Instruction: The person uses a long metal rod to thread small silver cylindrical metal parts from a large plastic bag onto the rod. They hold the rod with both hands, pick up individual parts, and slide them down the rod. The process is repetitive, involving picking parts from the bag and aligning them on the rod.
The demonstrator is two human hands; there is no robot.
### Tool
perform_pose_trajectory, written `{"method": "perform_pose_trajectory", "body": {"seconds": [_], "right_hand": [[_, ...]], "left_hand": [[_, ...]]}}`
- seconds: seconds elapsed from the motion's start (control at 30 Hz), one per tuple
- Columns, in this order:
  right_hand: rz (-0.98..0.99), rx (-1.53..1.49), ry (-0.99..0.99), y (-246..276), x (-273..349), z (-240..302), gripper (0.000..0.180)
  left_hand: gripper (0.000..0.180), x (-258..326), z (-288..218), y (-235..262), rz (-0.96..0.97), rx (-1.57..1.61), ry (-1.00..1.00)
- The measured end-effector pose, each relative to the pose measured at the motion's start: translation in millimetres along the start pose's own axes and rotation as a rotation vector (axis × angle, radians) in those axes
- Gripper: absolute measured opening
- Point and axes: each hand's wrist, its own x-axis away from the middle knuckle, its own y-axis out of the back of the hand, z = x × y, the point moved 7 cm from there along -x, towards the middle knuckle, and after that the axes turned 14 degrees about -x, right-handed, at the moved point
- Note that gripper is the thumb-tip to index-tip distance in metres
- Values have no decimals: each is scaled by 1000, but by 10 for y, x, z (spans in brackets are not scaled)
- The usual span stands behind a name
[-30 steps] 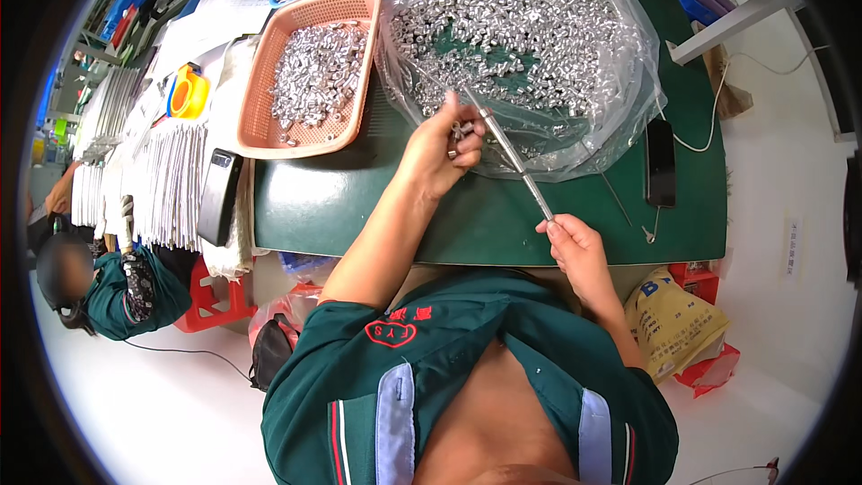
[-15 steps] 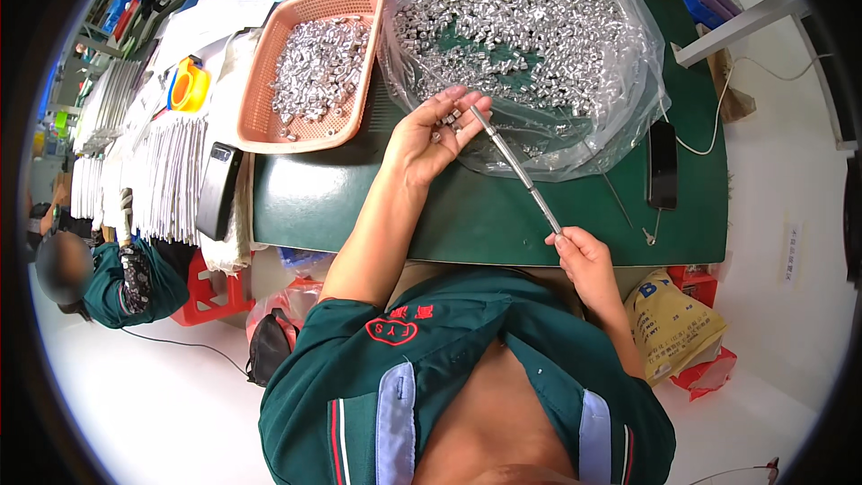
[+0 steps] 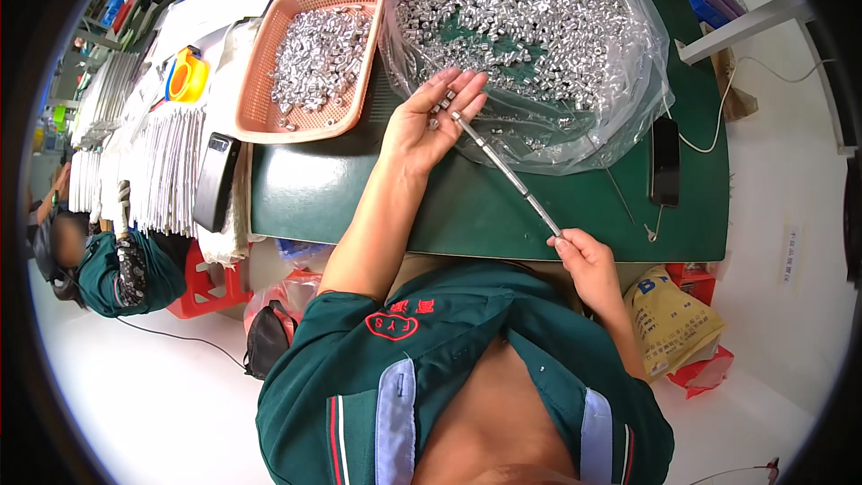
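Observation:
My left hand (image 3: pixel 411 139) is palm up over the near edge of the clear plastic bag (image 3: pixel 552 154). Several small shiny metal pieces (image 3: pixel 448 99), short and cylindrical, lie in its cupped palm and on the fingers. In my right hand (image 3: pixel 588 262), near the table's front edge, thumb and fingers pinch the lower end of a slim silver rod (image 3: pixel 505 168). The rod slants up and left, its far tip at the left fingers among the pieces. Whether the tip is inside a piece is too small to tell. Many similar metal pieces lie spread in the bag.
Left of the bag, a pink plastic basket (image 3: pixel 253 81) holds more metal pieces. A black phone (image 3: pixel 665 166) and a thin metal pin (image 3: pixel 620 195) lie on the green table (image 3: pixel 314 193). White bundles (image 3: pixel 168 171) and a yellow tape dispenser (image 3: pixel 188 76) stand left. A co-worker sits far left.
My left hand has moved slightly up and left, its fingers a little more spread. The rod's tip has shifted left, from beside the fingertips to over the fingers.

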Motion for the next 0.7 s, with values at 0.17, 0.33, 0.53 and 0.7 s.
{"method": "perform_pose_trajectory", "body": {"seconds": [0.17, 0.33, 0.53, 0.7], "right_hand": [[-11, 39, 12, -32, -18, 30, 18], [-44, 135, 96, -37, -14, 120, 19], [-43, 18, 64, -111, -31, 63, 19], [-31, -30, 39, -83, -45, -10, 19]], "left_hand": [[32, -13, 43, 2, 74, -45, 13], [30, 1, 62, -19, 64, -72, 0], [23, -26, 202, -62, 153, -38, 48], [26, 0, 112, -68, 129, -199, -21]]}}
